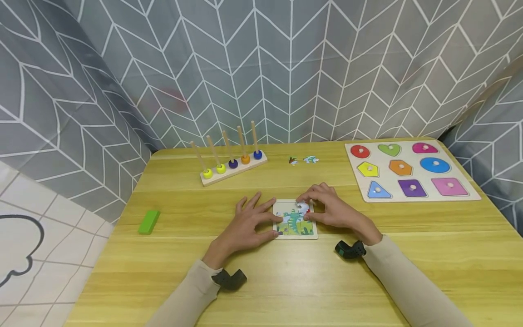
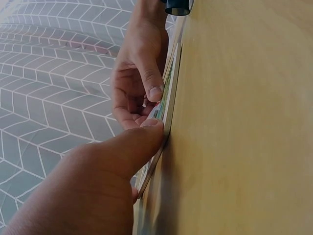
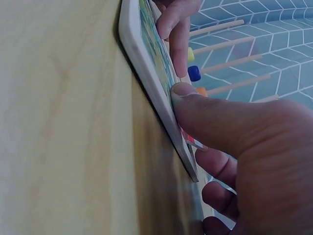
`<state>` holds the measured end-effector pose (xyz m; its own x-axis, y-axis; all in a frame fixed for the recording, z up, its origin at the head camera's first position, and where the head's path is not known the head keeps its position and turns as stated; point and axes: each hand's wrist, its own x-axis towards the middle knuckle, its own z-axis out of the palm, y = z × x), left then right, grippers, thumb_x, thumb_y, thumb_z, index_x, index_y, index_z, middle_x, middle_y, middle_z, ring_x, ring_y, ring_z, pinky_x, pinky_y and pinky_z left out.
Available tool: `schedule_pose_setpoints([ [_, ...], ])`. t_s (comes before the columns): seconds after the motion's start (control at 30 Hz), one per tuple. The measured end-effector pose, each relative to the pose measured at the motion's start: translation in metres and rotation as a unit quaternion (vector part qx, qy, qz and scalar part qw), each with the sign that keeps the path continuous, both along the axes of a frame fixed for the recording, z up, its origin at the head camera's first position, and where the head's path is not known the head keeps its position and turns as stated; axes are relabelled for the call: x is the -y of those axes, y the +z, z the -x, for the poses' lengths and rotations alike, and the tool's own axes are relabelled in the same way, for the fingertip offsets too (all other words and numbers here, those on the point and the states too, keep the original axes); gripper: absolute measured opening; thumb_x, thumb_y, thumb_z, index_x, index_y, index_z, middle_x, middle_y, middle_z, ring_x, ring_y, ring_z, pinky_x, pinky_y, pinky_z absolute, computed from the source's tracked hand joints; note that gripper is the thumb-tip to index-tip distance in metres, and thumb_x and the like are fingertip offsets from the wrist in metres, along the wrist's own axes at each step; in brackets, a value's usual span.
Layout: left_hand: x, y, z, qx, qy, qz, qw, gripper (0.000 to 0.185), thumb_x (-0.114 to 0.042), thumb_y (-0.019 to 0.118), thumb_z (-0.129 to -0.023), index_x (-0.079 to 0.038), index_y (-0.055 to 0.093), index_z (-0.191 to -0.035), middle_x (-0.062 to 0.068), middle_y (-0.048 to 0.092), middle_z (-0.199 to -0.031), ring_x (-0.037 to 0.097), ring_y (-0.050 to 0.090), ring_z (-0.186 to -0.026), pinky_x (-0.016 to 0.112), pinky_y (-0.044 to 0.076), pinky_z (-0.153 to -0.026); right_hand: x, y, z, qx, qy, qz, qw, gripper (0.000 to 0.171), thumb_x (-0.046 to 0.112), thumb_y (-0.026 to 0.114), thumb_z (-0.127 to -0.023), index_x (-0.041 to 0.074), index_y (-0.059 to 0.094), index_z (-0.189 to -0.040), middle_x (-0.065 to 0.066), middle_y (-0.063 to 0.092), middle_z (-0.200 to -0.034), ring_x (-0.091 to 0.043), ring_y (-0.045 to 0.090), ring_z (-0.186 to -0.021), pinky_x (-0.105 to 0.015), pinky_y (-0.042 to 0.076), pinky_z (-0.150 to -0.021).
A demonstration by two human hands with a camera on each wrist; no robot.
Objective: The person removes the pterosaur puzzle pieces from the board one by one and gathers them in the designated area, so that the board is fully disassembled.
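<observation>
A small square jigsaw puzzle with a green dinosaur picture lies in a pale wooden frame in front of me. My left hand is spread at its left side, with the thumb and a fingertip on the frame's edge and pieces. At the upper right of the puzzle, my right hand pinches a white and red puzzle piece between thumb and fingers. That piece shows tilted above the frame's edge in the right wrist view. The frame's upper left part is bare wood.
Two loose puzzle pieces lie behind the frame. A peg stand with coloured beads is at the back left, and a green block at the left. To the right lies a shape board with knobbed pieces. A patterned curtain hangs behind the table.
</observation>
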<state>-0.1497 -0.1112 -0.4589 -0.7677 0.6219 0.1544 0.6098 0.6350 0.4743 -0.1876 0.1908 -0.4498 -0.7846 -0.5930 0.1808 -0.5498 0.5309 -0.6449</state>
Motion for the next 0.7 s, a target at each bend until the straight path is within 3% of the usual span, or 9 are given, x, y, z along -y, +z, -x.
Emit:
schedule_pose_setpoints([
  [0.37, -0.0003, 0.0003, 0.0005, 0.002, 0.002, 0.006, 1.0, 0.035, -0.051, 0.063, -0.095, -0.037, 0.07, -0.127, -0.005, 0.036, -0.165, 0.039, 0.014, -0.159, 0.067, 0.006, -0.121, -0.0023, -0.0016, 0.0028, 0.033, 0.012, 0.027, 0.999, 0.035, 0.011, 0.075, -0.091, 0.018, 0.072, -0.125, 0.002, 0.066, -0.114, -0.017, 0.047, -0.106, -0.045, 0.028, -0.094],
  [0.7, -0.0001, -0.0007, 0.0001, -0.002, 0.002, 0.007, 1.0, 0.035, -0.051, 0.064, -0.095, -0.037, 0.071, -0.126, -0.003, 0.038, -0.165, 0.04, 0.015, -0.158, 0.068, 0.007, -0.121, -0.0027, -0.0018, 0.0017, 0.021, 0.015, 0.035, 0.999, 0.033, 0.011, 0.074, -0.092, 0.017, 0.073, -0.125, 0.001, 0.068, -0.114, -0.017, 0.048, -0.105, -0.042, 0.029, -0.091],
])
